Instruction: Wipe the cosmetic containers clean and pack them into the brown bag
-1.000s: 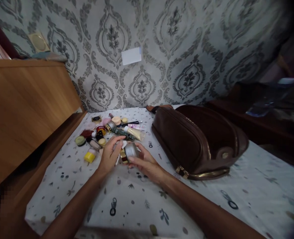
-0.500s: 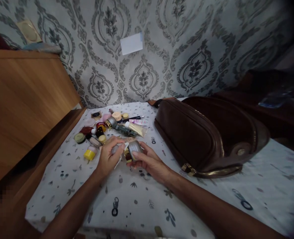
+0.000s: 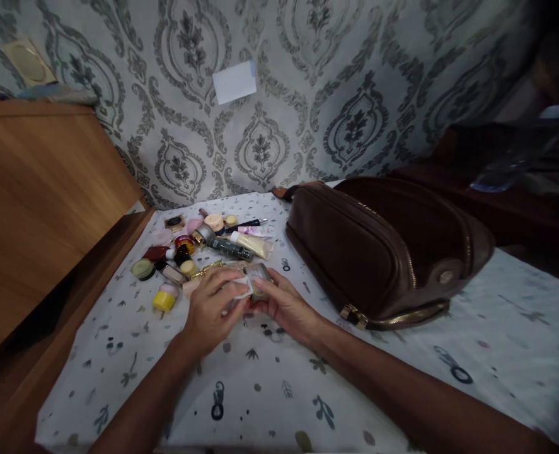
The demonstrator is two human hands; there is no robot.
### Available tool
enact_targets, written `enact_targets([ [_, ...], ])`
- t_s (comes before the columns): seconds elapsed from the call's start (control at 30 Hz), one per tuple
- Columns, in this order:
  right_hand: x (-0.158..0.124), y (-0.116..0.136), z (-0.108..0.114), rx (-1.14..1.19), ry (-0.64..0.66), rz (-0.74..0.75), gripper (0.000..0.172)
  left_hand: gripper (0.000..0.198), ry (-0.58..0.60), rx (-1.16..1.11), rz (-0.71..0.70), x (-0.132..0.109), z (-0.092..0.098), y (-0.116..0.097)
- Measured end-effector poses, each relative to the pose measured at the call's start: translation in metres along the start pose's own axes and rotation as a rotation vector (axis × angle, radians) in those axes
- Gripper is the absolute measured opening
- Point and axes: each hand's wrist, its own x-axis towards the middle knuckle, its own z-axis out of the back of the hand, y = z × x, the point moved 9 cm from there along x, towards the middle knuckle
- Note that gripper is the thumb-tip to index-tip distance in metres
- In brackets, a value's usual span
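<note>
My right hand is closed around a grey cosmetic jar, which is tilted above the table. My left hand pinches a white wipe and presses it to the jar's gold-banded end, so that band is mostly hidden. Just beyond the hands lie several cosmetics: a cream-coloured tube, a dark green bottle, a yellow-capped bottle, a green-lidded jar and a second grey jar with a gold band.
A large brown leather bag with an unzipped top stands on the right of the patterned tablecloth. At the left rises a wooden cabinet. Behind the table is a patterned wall with a white card on it.
My left hand has closed in on the jar and brought the wipe over its gold band, which showed before. My right hand still holds the jar. The whole view has shifted slightly.
</note>
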Motion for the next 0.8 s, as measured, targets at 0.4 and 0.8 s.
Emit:
enact_targets([
  [0.4, 0.003, -0.009, -0.001, 0.116, 0.033, -0.139, 0.046, 0.022, -0.01, 0.049, -0.152, -0.005, -0.005, -0.021],
  [0.8, -0.003, 0.001, -0.007, 0.006, 0.041, -0.06, 0.042, 0.013, -0.074, -0.241, 0.363, -0.004, 0.005, 0.031],
])
